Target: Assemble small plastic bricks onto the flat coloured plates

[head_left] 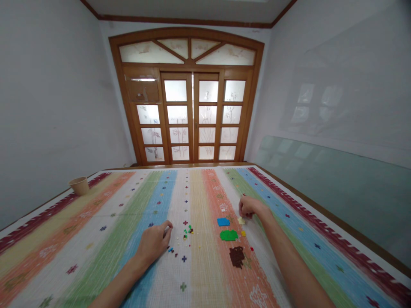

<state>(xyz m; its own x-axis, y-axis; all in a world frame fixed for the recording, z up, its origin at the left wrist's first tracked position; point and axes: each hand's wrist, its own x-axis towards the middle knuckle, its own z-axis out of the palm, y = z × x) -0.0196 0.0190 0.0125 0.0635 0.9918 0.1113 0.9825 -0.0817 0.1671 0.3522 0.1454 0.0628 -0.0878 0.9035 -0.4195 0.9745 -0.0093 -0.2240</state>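
My left hand [156, 240] rests on the cloth with its fingers curled together; whatever they may hold is hidden. Just to its right lies a loose scatter of tiny coloured pieces [189, 231], green, brown, yellow and white, with small blue and dark ones closer to the wrist. My right hand [248, 207] has its fingertips pinched downward beside a small cream cluster [241, 220]; anything between them is too small to see. Left of and below that hand, grouped pieces lie in a blue patch [223, 222], a green patch [228, 235] and a brown patch [236, 257].
A striped, patterned tablecloth [128, 239] covers the table. A tan paper cup [79, 186] stands at the far left edge. Small yellow [243, 233] and red pieces [252, 249] lie near the right forearm. Beyond are wooden glazed doors [192, 119] and a greenish glass panel [337, 184].
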